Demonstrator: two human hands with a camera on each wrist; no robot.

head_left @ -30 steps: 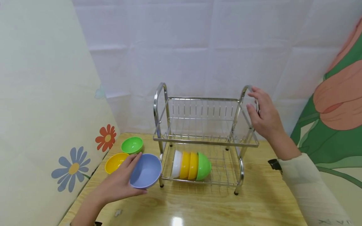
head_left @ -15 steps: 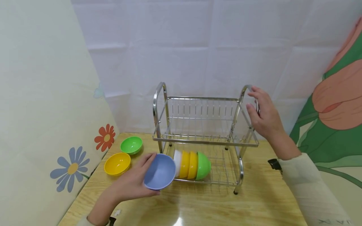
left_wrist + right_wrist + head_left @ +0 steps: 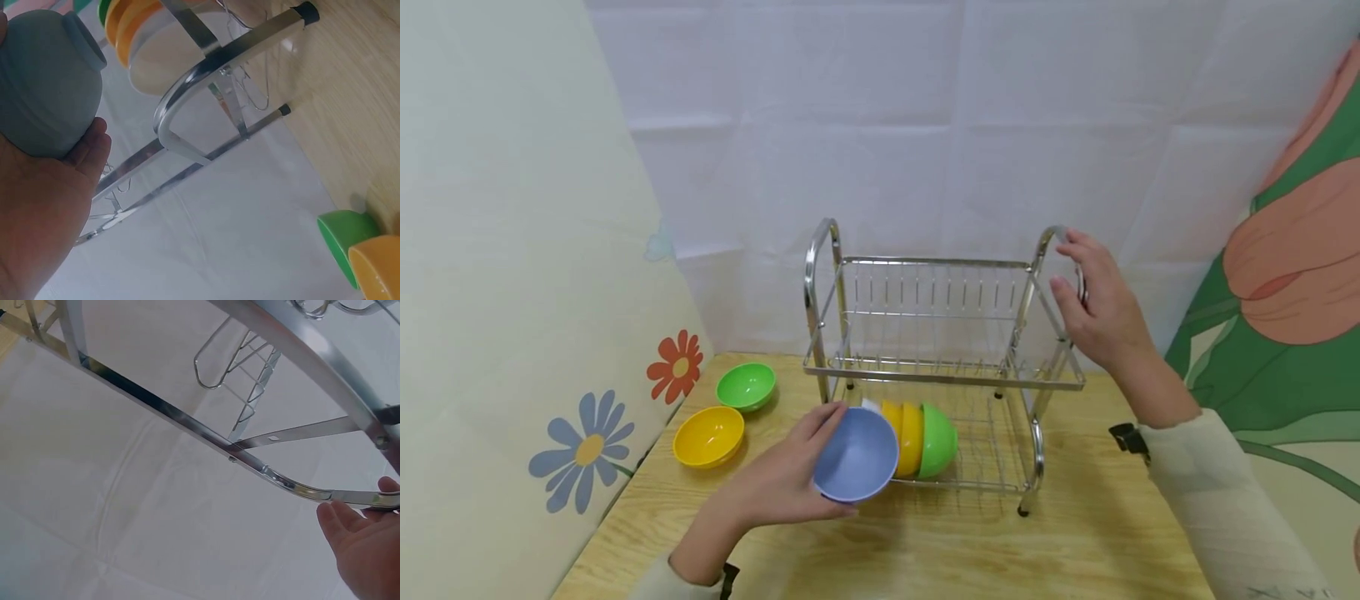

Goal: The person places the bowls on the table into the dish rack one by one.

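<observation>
One blue bowl (image 3: 857, 456), pinched by fingers of the left hand (image 3: 784, 477), has moved right, nearer the bowl row (image 3: 913, 440) in the rack (image 3: 943, 379); the right hand (image 3: 1103, 312) grips its side.

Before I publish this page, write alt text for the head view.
A left hand holds a blue bowl in front of a two-tier metal rack with bowls on its lower tier; the right hand grips the rack.

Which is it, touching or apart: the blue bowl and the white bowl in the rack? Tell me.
Apart. The left wrist view shows pale cloth through a clear gap between the blue bowl and white bowl.
</observation>
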